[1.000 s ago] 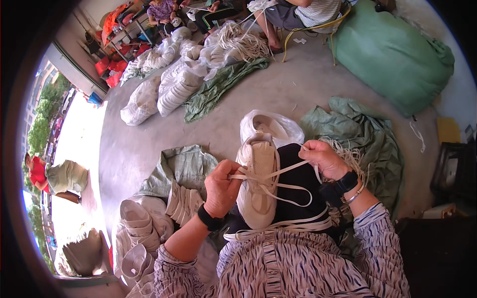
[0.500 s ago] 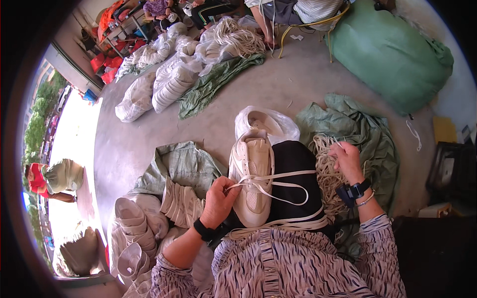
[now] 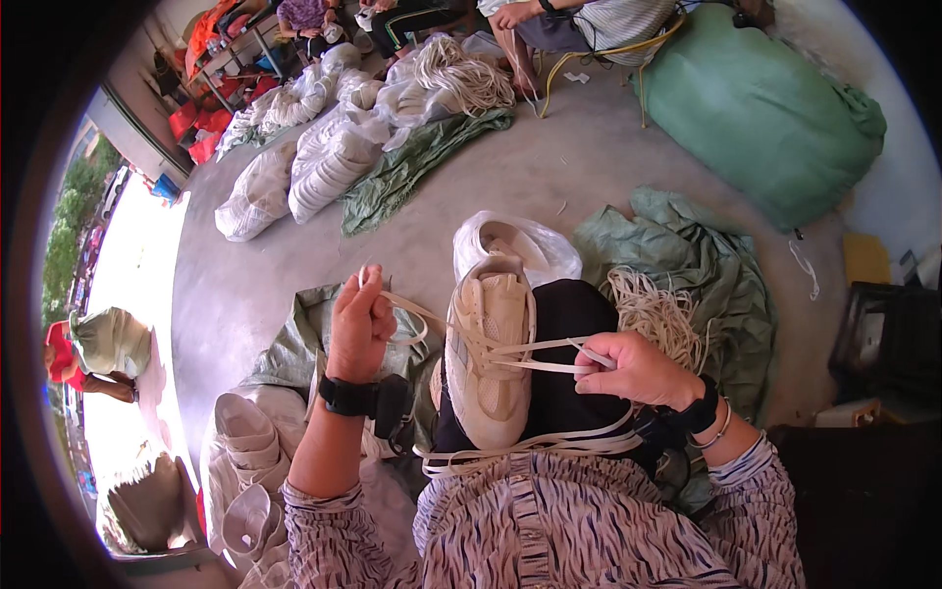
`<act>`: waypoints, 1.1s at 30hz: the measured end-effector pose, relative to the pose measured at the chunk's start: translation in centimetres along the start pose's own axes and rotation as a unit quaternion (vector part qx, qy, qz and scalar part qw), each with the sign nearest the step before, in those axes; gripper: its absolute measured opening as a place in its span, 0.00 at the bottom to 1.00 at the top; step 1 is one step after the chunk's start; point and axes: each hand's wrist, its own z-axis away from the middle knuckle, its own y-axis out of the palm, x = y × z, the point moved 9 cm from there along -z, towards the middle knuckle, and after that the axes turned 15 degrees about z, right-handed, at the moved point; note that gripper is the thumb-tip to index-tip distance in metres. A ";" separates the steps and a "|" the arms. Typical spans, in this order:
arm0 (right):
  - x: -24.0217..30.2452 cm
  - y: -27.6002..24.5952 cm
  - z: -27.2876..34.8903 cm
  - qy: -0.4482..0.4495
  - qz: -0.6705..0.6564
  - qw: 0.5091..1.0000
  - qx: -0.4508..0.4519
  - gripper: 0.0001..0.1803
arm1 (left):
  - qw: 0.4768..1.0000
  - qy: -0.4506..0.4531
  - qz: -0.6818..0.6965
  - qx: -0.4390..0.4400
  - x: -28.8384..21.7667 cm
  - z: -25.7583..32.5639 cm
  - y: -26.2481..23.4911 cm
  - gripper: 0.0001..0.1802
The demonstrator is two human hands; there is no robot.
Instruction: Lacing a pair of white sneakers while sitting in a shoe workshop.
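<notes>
A cream sneaker upper (image 3: 488, 393) lies across my lap on dark cloth, its toe toward me. A flat cream shoelace (image 3: 535, 348) crosses through its lower eyelets. Raised left of the shoe, my left hand (image 3: 361, 319) pinches one side of the lace, which runs back to the upper in a loose loop. To the right, my right hand (image 3: 638, 368) is closed on the other side of the lace, drawn out in two strands. More laces (image 3: 549, 447) lie over my lap near my waist. A pile of laces (image 3: 657, 314) sits beyond my right hand.
Stacked shoe uppers (image 3: 257, 442) stand at my left beside a green woven sack (image 3: 280, 339). A clear plastic bag (image 3: 549, 245) is just past the shoe. Bagged uppers (image 3: 334, 162) and a large green sack (image 3: 765, 118) lie farther off. Other people sit at the back.
My left hand has lifted away from the shoe, up and left, drawing lace with it. My right hand has come down and left from the lace pile toward the shoe and holds lace strands.
</notes>
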 end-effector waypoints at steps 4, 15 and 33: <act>1.5 -1.8 -1.4 -0.210 0.155 0.931 -0.256 0.07 | 0.998 0.034 0.006 -0.049 -2.7 -1.4 -2.0 0.03; -0.4 1.8 -4.2 0.034 -0.183 0.982 0.025 0.07 | 0.997 0.021 -0.020 -0.067 -3.8 -1.2 -4.7 0.04; 0.2 -0.9 -1.3 -0.156 0.078 0.969 -0.176 0.09 | 0.967 0.168 -0.120 -0.149 -18.3 -0.2 -16.8 0.05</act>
